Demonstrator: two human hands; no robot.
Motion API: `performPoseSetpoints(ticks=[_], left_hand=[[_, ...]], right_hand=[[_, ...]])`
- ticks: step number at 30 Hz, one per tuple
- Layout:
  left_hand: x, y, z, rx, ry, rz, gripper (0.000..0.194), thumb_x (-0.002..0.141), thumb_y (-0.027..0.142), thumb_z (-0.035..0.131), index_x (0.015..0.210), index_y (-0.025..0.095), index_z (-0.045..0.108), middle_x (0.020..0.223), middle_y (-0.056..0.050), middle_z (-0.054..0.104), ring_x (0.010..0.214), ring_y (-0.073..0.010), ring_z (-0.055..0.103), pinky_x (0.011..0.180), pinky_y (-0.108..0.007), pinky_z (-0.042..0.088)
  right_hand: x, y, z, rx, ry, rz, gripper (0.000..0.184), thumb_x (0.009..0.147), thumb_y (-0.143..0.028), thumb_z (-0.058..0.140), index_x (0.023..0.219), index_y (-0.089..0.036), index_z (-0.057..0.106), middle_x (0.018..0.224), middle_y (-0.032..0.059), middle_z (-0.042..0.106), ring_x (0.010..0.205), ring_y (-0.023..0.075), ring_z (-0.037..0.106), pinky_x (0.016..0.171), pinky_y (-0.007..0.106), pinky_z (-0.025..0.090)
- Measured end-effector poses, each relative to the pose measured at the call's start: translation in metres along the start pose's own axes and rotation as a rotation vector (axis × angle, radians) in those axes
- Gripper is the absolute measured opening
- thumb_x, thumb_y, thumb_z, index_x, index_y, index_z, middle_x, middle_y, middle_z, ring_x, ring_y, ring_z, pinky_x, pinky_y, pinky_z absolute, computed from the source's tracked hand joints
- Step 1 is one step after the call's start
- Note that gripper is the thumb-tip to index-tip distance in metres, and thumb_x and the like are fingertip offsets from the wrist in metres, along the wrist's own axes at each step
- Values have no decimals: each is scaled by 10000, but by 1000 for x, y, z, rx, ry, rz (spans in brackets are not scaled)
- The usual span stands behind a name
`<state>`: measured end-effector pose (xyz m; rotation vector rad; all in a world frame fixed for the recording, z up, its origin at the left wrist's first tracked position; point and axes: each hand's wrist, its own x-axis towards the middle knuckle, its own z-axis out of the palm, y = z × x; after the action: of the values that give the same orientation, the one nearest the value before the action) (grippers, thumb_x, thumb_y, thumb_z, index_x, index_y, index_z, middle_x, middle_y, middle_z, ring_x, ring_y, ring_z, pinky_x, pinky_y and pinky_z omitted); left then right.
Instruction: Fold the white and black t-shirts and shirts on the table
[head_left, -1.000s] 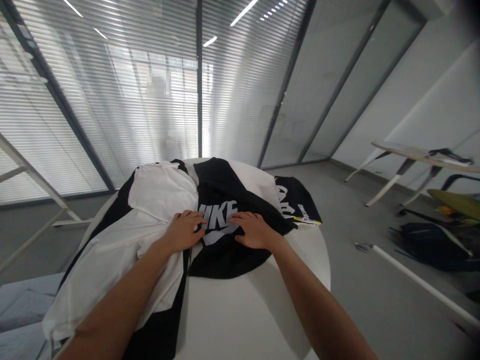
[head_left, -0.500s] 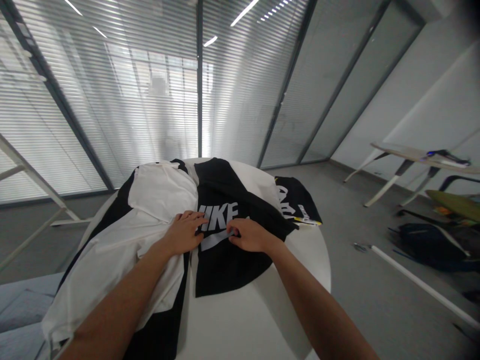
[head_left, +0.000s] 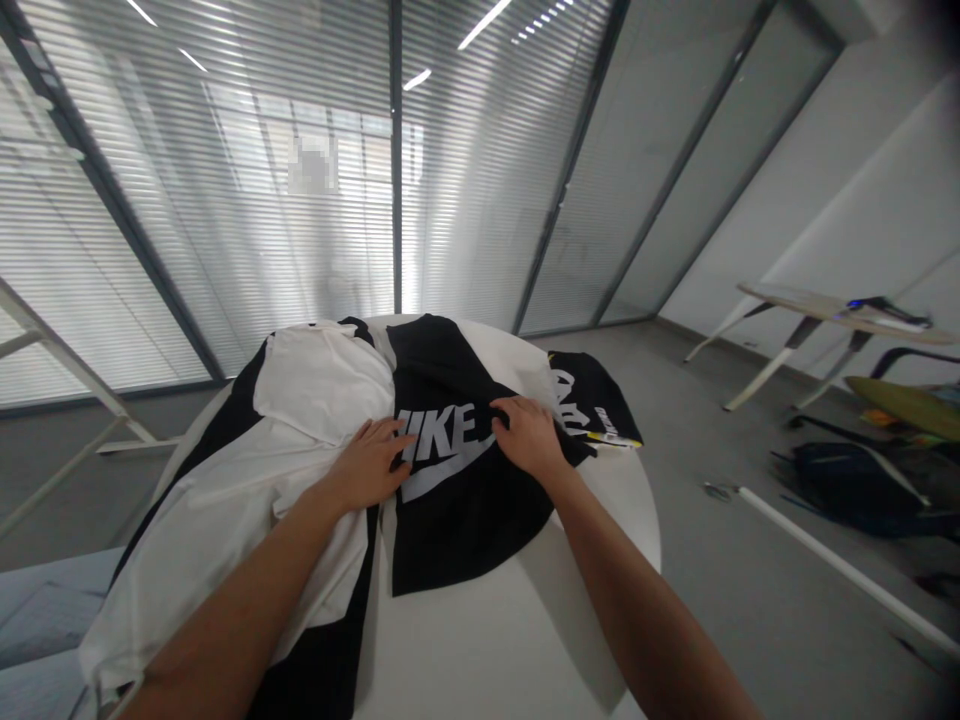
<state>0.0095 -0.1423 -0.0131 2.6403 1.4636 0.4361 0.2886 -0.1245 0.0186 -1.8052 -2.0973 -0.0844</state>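
A black-and-white Nike garment [head_left: 457, 500] lies spread over a round white table [head_left: 607, 500], its large white logo [head_left: 439, 445] facing up. My left hand [head_left: 367, 465] rests flat on the white panel, fingertips just left of the logo. My right hand [head_left: 529, 437] presses on the black fabric right of the logo, near a fold. Neither hand visibly grips the cloth. Beyond it, a second black piece with white lettering [head_left: 592, 400] and a yellow-edged strip [head_left: 613, 440] sits at the table's far right edge.
Slatted blinds cover the glass walls ahead. On the grey floor to the right lie a dark backpack [head_left: 847, 490] and a white pole [head_left: 840, 560]. A side table [head_left: 825, 315] and a green board [head_left: 907, 405] stand beyond them. A white frame [head_left: 52, 375] stands at left.
My right hand has slid up and to the right, off the swoosh, leaving the logo more exposed. My left hand has stayed nearly in place.
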Motion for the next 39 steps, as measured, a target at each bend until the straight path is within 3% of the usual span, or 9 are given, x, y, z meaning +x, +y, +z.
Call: performPoseSetpoints(ticks=[4, 8, 20, 25, 28, 32, 39], left_hand=[[0, -5, 6, 35, -31, -25, 467, 894, 400, 466, 1334, 271, 552, 1441, -102, 469, 1340, -274, 410, 1142, -516, 242], [1, -5, 7, 47, -2, -9, 453, 893, 401, 471, 1313, 267, 573, 1418, -106, 493, 1320, -282, 431, 1121, -500, 295], [1, -4, 4, 15, -2, -43, 441, 880, 390, 478, 1295, 288, 588, 1422, -78, 495, 1316, -276, 432, 1093, -474, 337], [2, -3, 3, 11, 8, -94, 524, 859, 389, 497, 1359, 234, 524, 1433, -101, 474, 1320, -286, 421, 1095, -464, 334], [2, -3, 4, 13, 31, -129, 596, 842, 406, 517, 1399, 198, 469, 1431, -126, 464, 1313, -291, 426, 1093, -455, 333], [2, -2, 5, 23, 36, -159, 626, 833, 417, 527, 1411, 190, 443, 1419, -129, 472, 1300, -295, 434, 1087, -453, 334], [2, -2, 4, 30, 33, -168, 636, 830, 421, 519, 1412, 180, 435, 1400, -118, 487, 1286, -297, 433, 1083, -451, 332]], right_hand=[[7, 21, 4, -72, -14, 203, 458, 880, -253, 482, 1332, -196, 520, 1288, 120, 562, 1196, 284, 486, 1012, 403, 331], [8, 27, 10, -101, -124, 286, 497, 878, -276, 484, 1369, -192, 486, 1260, 133, 583, 1205, 284, 496, 1012, 404, 339], [12, 43, 14, -33, -67, 234, 330, 887, -229, 483, 1175, -171, 632, 1119, 117, 646, 1072, 224, 586, 930, 297, 399], [9, 39, 8, -106, -31, 311, 356, 906, -361, 473, 1143, -157, 644, 1108, 156, 640, 1074, 271, 584, 912, 355, 412], [7, 37, 9, -128, -78, 329, 369, 883, -352, 502, 1152, -140, 638, 1127, 179, 631, 1101, 288, 574, 916, 369, 411], [10, 35, 8, -65, -123, 318, 304, 882, -321, 478, 1057, -165, 671, 1047, 140, 677, 1011, 258, 624, 849, 331, 434], [15, 31, 1, 51, -85, 331, 305, 893, -417, 472, 967, -206, 679, 928, 98, 715, 921, 231, 654, 773, 294, 423]])
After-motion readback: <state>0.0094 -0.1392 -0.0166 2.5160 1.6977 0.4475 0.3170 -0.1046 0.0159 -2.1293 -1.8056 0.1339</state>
